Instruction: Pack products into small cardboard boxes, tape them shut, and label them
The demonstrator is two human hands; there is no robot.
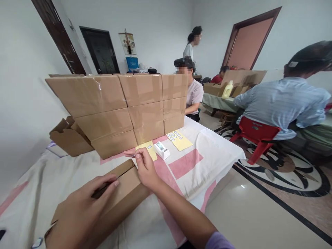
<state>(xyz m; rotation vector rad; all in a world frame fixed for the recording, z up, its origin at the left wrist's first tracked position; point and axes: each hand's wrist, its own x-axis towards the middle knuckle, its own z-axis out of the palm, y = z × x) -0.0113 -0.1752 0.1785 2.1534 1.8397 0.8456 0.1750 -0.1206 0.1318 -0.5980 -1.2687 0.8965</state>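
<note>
A flat cardboard box (127,193) lies on the cloth-covered table (207,155) right in front of me. My left hand (83,211) rests on its near end, fingers curled over the top flap. My right hand (144,166) is at the box's far corner, thumb and forefinger pinched together near a yellow sticker sheet (147,149). What the pinch holds is too small to make out. A small white device (161,150) sits just beyond that hand, and a second yellow sheet with several stickers (179,139) lies to its right.
A wall of stacked sealed cardboard boxes (119,110) stands across the table, with an open box (67,136) at its left. A person sits behind the stack, another stands farther back. At right a person sits on a red chair (255,136) at another table.
</note>
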